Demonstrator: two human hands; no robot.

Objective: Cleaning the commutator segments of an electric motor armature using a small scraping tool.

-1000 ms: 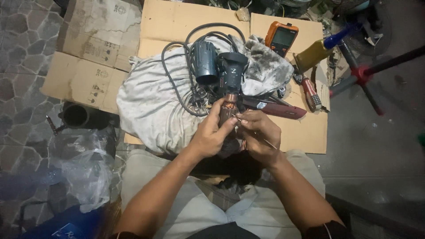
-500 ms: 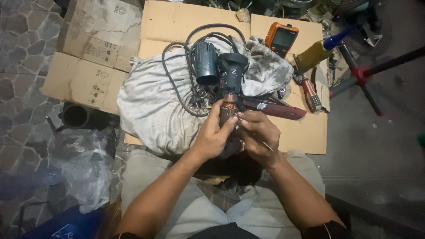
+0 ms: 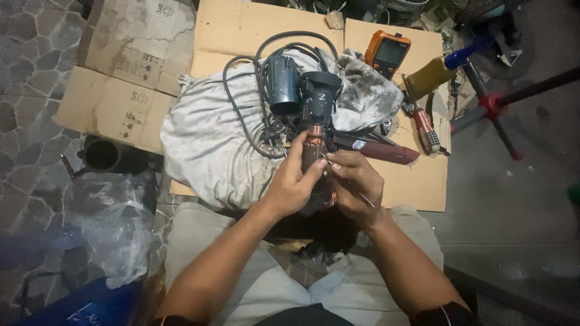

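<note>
Centrally: motor armature [image 3: 314,158] with copper windings, at mid-frame, clasped upright in left hand [image 3: 294,184] — grip best kept firm and steady. Right hand [image 3: 357,188] pinched narrowly on a thin metal probe [image 3: 345,180], tip at the windings; light pressure advisable. Beneath: grey cloth [image 3: 205,145] over flattened cardboard [image 3: 266,24], drill housing [image 3: 302,90] upper centre, orange multimeter [image 3: 388,53] upper right — stone-paved floor [image 3: 30,72] at left.

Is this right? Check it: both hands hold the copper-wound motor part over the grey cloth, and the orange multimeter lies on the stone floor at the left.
Not quite. The left hand and right hand do hold the copper-wound motor part over the grey cloth, but the orange multimeter lies on the cardboard at the upper right, not on the stone floor. The head view shows it.
</note>
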